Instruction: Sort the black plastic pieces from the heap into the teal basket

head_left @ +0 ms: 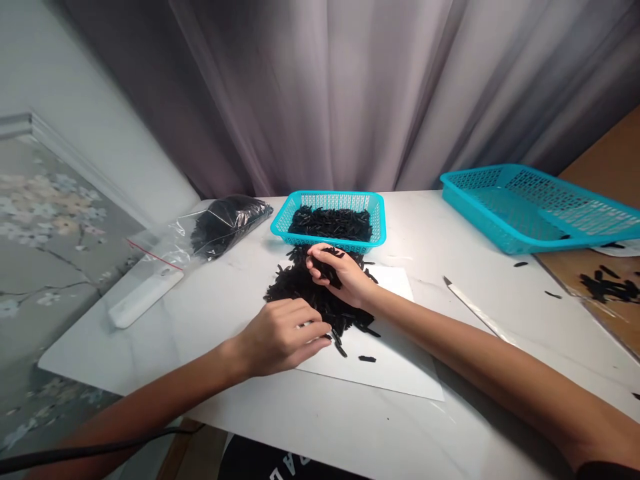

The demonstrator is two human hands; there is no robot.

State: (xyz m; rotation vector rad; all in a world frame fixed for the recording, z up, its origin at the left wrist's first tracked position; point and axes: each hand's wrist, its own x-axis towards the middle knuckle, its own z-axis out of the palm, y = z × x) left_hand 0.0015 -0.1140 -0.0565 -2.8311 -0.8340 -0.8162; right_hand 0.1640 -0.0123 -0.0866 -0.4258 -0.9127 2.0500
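My right hand (345, 275) is cupped, palm up, around a handful of small black strips (327, 267) above a loose pile. That pile of black strips (290, 283) is heaped on a white sheet (400, 363). At the pile's near left edge is my left hand (285, 337), back upward, fingers curled and thumb close to the index fingertip. Something dark shows at those fingertips, but I cannot make out whether it is held. Just behind the pile, a turquoise basket (379, 220) holds more black strips. A few single strips lie near the left fingertips.
A clear zip bag (230, 223) of black material lies at the left, beside a white bar-shaped object (145, 300). On the right are a white-handled pointed tool (475, 308), a second turquoise basket (530, 243), and scattered strips (610, 287) on brown board. A grey curtain hangs behind.
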